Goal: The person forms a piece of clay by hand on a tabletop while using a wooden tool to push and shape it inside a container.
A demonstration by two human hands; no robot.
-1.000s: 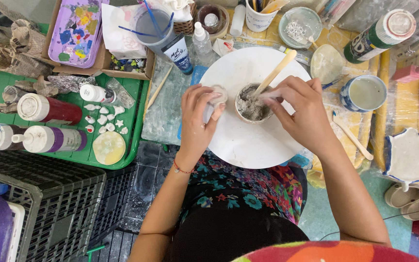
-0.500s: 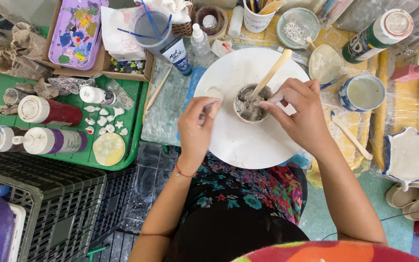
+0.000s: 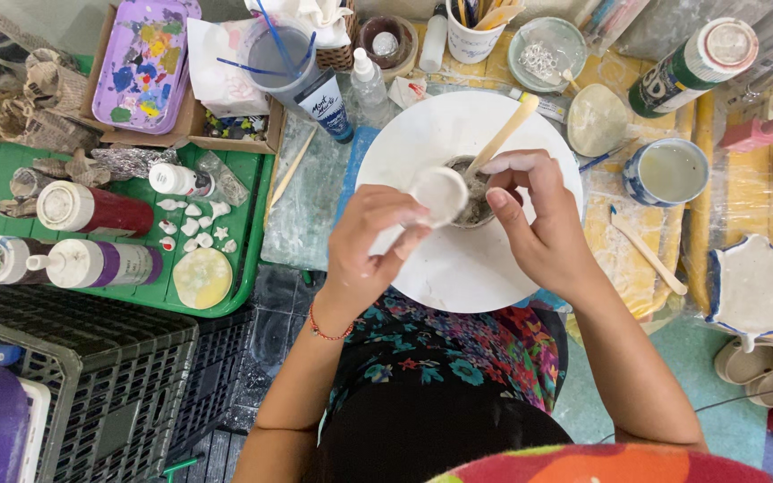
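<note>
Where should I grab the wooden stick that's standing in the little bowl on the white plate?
Take the wooden stick by its upper free end, coming from the far right side. It leans up and away out of the small bowl, its lower end is buried in the mix, and the right hand crowds the near rim.

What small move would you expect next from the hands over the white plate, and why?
Probably the right hand dabs mixture from the small cup onto the white disc pinched in the left hand. The disc is held right at the cup's rim, the right fingertips are white with paste, and the wooden stick leans unheld in the cup.
</note>
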